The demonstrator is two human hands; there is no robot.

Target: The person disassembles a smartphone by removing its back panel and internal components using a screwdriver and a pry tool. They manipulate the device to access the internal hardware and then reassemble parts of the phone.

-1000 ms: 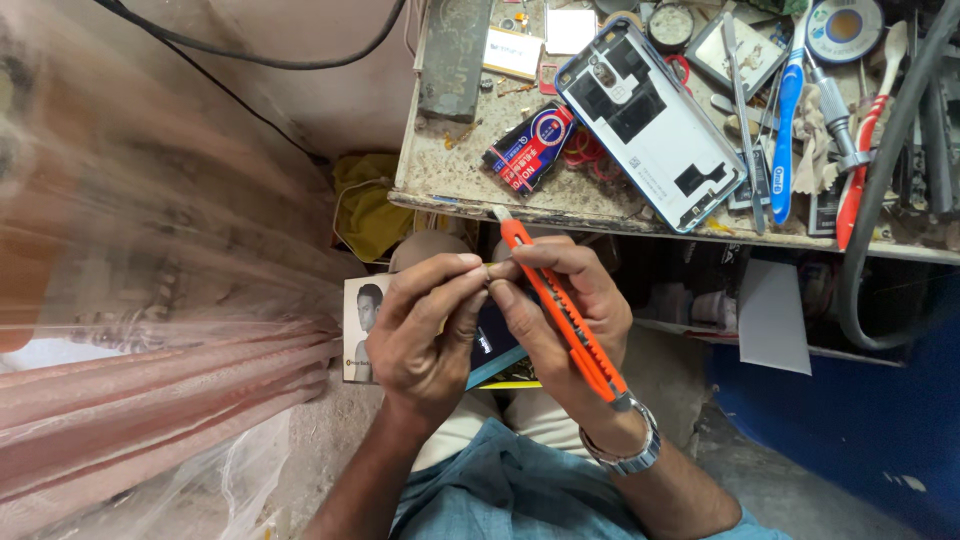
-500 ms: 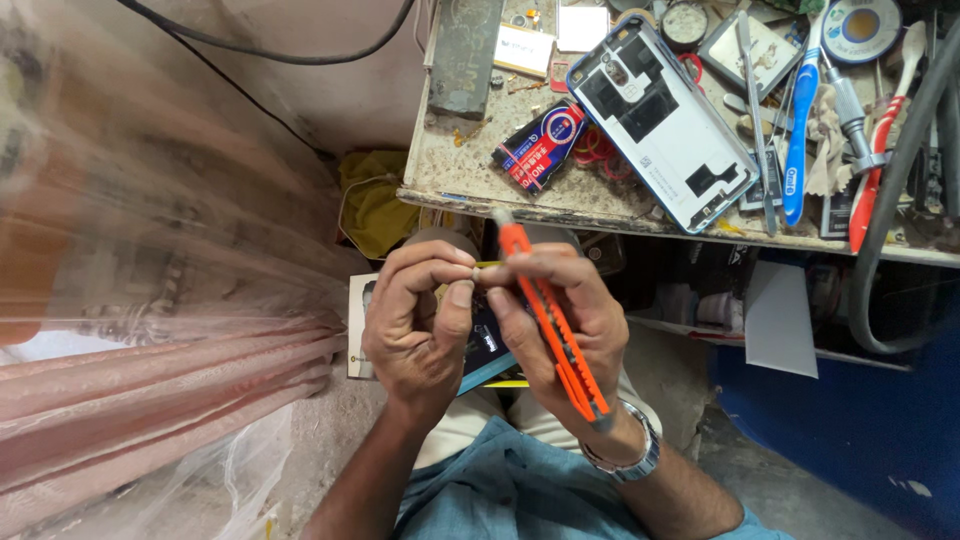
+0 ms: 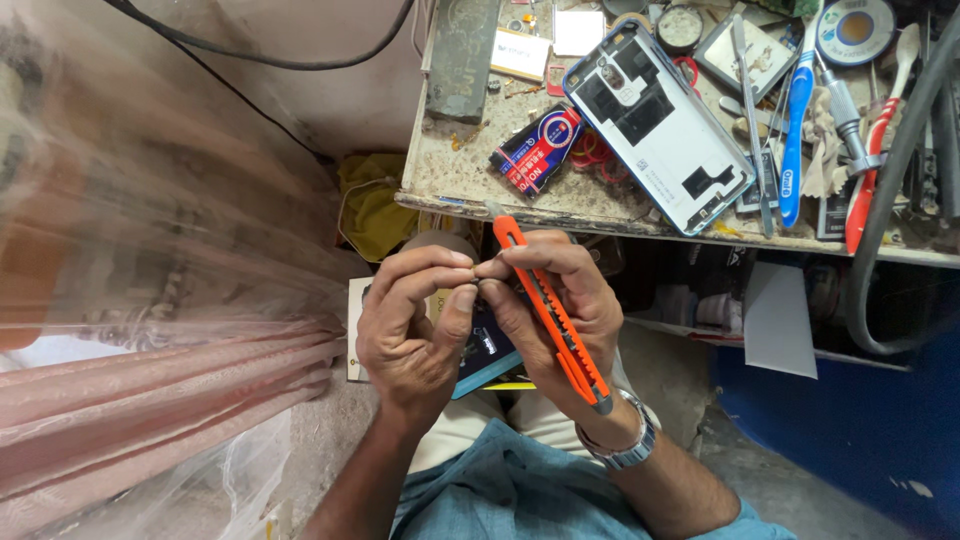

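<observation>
Gripping orange utility knife (image 3: 548,312) in right hand (image 3: 565,310); pinching tiny item, too small to identify, between left hand (image 3: 415,325) fingertips; blade tip overlapping cluttered surface (image 3: 450,170) edge.

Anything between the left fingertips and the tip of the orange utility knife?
Nothing visible. The right hand grips the orange utility knife, its tip up near the workbench edge. The left hand pinches something too small to identify right beside the blade end, fingertips almost touching the right thumb.
</observation>
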